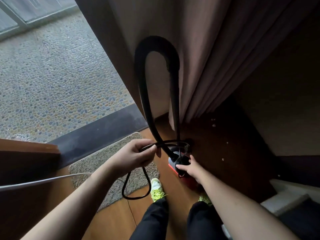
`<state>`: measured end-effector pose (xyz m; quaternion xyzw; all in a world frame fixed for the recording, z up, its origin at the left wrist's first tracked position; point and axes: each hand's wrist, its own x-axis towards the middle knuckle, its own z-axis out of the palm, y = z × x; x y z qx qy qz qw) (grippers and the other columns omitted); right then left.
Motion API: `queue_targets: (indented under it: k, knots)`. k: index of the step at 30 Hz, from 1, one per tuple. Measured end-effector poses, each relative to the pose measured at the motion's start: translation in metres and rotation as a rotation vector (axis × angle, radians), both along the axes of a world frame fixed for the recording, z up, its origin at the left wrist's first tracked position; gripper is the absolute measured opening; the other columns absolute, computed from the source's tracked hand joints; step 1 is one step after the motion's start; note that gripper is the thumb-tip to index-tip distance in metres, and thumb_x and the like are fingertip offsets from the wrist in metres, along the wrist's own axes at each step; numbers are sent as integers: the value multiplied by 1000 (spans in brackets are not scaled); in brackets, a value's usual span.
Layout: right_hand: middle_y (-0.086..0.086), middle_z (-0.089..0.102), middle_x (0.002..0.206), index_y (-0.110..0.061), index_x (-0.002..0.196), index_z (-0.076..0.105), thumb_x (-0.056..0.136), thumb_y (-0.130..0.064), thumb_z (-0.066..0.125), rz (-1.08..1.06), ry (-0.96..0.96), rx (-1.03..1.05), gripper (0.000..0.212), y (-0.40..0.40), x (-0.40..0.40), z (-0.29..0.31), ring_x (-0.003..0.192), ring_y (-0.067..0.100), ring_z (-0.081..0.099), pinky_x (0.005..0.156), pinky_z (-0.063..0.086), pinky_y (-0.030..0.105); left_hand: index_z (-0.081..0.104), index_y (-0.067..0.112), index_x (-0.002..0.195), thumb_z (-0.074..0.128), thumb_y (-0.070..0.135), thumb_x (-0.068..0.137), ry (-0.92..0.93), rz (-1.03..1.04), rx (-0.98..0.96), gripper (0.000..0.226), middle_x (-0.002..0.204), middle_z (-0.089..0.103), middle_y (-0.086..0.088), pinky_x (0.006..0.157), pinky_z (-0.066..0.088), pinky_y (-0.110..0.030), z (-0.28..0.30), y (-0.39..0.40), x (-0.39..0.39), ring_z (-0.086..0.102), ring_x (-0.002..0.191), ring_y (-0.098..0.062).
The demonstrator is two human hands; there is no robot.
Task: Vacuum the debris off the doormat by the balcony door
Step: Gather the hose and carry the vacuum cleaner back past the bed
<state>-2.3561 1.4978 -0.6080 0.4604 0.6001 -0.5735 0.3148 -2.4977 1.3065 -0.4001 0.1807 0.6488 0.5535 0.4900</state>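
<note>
So the doormat (pixel 110 163) is a beige, speckled, nubby thing lying on the wood floor (pixel 110 222) right against the dark door sill (pixel 103 132). One vacuum (pixel 181 167), red and grey, sits just right of it, with one thick black hose (pixel 155 49) looping up by the curtain (pixel 216 58). Left hand (pixel 136 156) has a closed grip around the black cord (pixel 135 187). Right hand (pixel 192 168) rests on the vacuum's top, fingers spread, I think. A few white scraps (pixel 213 125) lie on the floor.

Dim wooden floor (pixel 112 222), pinkish curtain (pixel 216 58), pebbled balcony (pixel 52 75)
</note>
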Motion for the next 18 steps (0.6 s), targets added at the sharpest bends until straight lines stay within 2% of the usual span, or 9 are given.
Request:
queue_targets:
  k: [3, 5, 6, 7, 8, 11, 13, 15, 18]
  knots:
    - [3, 46, 145, -20, 148, 31, 67, -42, 85, -124, 19, -84, 100, -19, -14, -25, 130, 23, 45, 110, 35, 44, 70, 20, 82, 52, 26, 94, -33, -74, 31, 23, 56, 37, -1, 46, 29, -15, -13, -3, -15, 33, 47, -9]
    - [-3, 57, 126, -20, 120, 54, 70, -41, 83, -217, 31, -99, 62, -28, -22, -42, 120, 20, 49, 109, 36, 44, 71, 22, 83, 58, 38, 93, -65, -127, 68, 22, 56, 39, 1, 46, 30, -14, -23, -3, -20, 34, 47, -9]
    - [-2, 60, 113, -20, 101, 58, 77, -34, 79, -260, 52, -96, 35, -31, -25, -49, 115, 20, 51, 108, 37, 42, 71, 22, 84, 62, 45, 90, -76, -141, 86, 25, 56, 41, 3, 46, 30, -14, -29, -3, -21, 35, 47, -8]
    - [1, 61, 102, -19, 88, 56, 83, -29, 74, -299, 56, -83, 20, -34, -28, -55, 110, 21, 53, 106, 37, 41, 71, 22, 84, 64, 50, 87, -70, -150, 92, 29, 56, 42, 4, 46, 31, -14, -35, -2, -22, 36, 47, -7]
    - [4, 63, 97, -19, 82, 53, 87, -28, 70, -337, 53, -69, 20, -35, -31, -59, 106, 23, 56, 103, 39, 39, 72, 22, 83, 67, 53, 84, -37, -150, 80, 31, 56, 43, 5, 47, 31, -15, -43, -1, -23, 37, 48, -7]
    - [5, 66, 81, -20, 80, 50, 93, -32, 60, -347, 14, -21, 21, -33, -27, -69, 81, 18, 61, 85, 45, 31, 76, 18, 83, 78, 47, 76, 95, -131, -26, 30, 60, 52, 2, 53, 36, -17, -72, 6, -24, 45, 55, -8]
    - [3, 61, 69, -22, 80, 48, 97, -36, 52, -301, -8, 8, 23, -28, -17, -76, 58, 10, 58, 60, 46, 20, 78, 22, 90, 81, 30, 78, 160, -143, -108, 15, 71, 63, 1, 62, 45, -23, -97, 15, -23, 56, 65, -9]
    - [0, 51, 67, -20, 85, 45, 100, -35, 46, -253, -58, 3, 21, -21, -1, -88, 47, 12, 53, 44, 42, 19, 78, 27, 99, 75, 17, 84, 426, -203, -195, 18, 85, 71, 10, 70, 53, -27, -125, 27, -24, 65, 74, -6]
    - [3, 42, 69, -17, 105, 44, 99, -33, 49, -226, -137, 37, 18, -3, 26, -111, 44, 16, 46, 42, 48, 26, 77, 26, 100, 60, 12, 81, 873, -280, -193, 28, 96, 71, 11, 67, 56, -32, -161, 61, -29, 69, 79, -11]
